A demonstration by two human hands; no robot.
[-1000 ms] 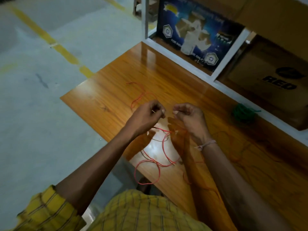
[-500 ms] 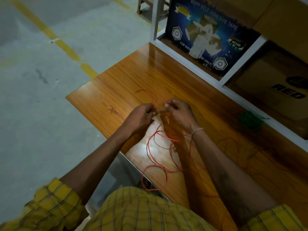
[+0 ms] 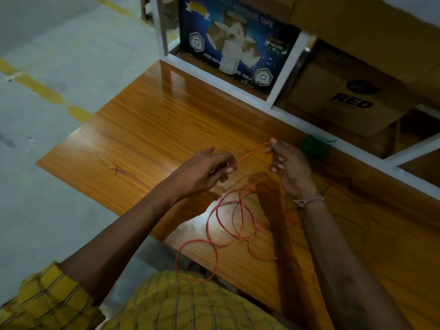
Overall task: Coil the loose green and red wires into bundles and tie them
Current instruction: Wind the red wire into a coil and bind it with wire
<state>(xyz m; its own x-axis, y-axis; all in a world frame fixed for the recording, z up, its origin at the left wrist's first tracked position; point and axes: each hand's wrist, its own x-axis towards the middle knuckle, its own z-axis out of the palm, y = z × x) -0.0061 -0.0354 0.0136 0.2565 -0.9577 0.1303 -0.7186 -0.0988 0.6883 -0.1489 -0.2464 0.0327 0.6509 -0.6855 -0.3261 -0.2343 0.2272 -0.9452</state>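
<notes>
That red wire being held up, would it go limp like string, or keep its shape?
Probably springy rather than limp: the red wire lies in open round loops on the wooden table instead of collapsing flat. It looks light, since the left hand and right hand lift a span with only the fingers. One loop overhangs the edge, so it may slide off.

A glossy wooden table (image 3: 147, 129) filled the middle of the frame. Along the upper right ran a white shelf frame (image 3: 289, 60) holding a blue adhesive-tape carton (image 3: 238, 41) and, right of it, a brown cardboard box (image 3: 345, 91) printed "RED". A grey floor (image 3: 47, 55) with a yellow line (image 3: 42, 91) occupied the left.
</notes>
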